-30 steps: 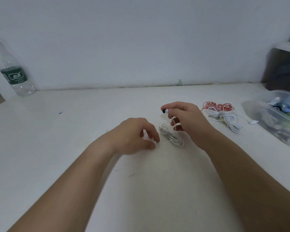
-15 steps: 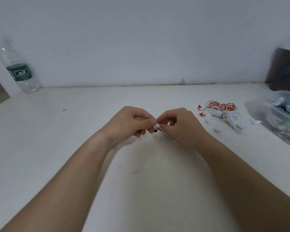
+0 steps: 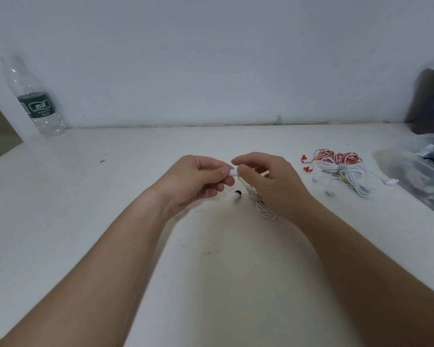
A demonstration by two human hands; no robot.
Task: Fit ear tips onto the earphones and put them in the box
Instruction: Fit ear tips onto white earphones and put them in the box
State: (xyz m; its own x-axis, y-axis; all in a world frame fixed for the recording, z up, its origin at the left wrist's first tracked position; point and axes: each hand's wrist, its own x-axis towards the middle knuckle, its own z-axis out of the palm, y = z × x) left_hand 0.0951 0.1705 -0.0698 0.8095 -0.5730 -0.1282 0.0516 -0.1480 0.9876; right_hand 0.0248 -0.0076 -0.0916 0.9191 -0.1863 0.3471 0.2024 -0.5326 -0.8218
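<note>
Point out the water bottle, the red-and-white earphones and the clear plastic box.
water bottle (image 3: pixel 39 108): head view, on its green label.
red-and-white earphones (image 3: pixel 338 156): head view, on the coiled cable.
clear plastic box (image 3: pixel 414 184): head view, on its near side wall.

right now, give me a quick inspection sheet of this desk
surface: white table, a few dark specks
job's things: white earbud between both hands; second earbud with black tip just below; clear box at right
clutter: spare earphones in a pile; water bottle far left
hands: left hand and right hand both pinch the white earbud
cables: coiled white cable under the right hand
surroundings: white wall; dark blurred object far right
</note>
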